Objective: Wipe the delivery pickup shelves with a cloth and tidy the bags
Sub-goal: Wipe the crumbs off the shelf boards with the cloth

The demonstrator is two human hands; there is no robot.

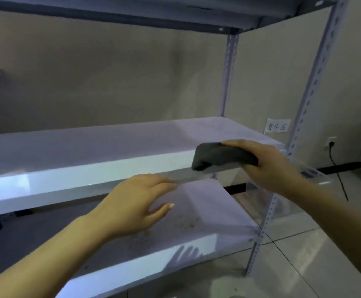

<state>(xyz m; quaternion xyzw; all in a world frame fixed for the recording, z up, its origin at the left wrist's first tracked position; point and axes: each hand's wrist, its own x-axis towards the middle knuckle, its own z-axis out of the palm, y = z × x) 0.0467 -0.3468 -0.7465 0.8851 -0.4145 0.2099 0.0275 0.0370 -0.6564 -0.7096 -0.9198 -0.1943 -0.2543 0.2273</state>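
Forearms bare, no sleeves; left hand (132,203), right hand (269,166).

A dark grey cloth (222,155), bunched, lies over the front edge of the white middle shelf (102,147), near its right corner.

Beige wall (110,78), glossy tiled floor (300,250), wall socket (331,143).

I see the right hand (269,166) gripping a dark cloth (220,157) against the middle shelf (89,151) front edge, the left hand (132,205) spread below.
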